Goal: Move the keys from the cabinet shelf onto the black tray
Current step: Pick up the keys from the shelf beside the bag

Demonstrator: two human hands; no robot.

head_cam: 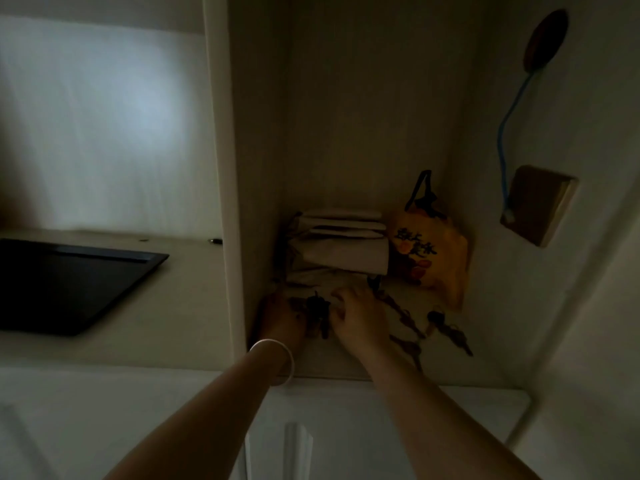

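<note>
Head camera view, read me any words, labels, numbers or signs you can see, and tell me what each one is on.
Yellow bag on the cabinet shelf: dark printed characters on its front, too blurred and dim to read.
Black tray: no text visible.
Folded cloths: no text visible.
Keys: too small and dark to show any marking.
Nothing else in view carries legible text.

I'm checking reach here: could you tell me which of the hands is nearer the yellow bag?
The right hand: it lies just below-left of the yellow bag. The left hand sits further left, by the cabinet's side wall.
</note>
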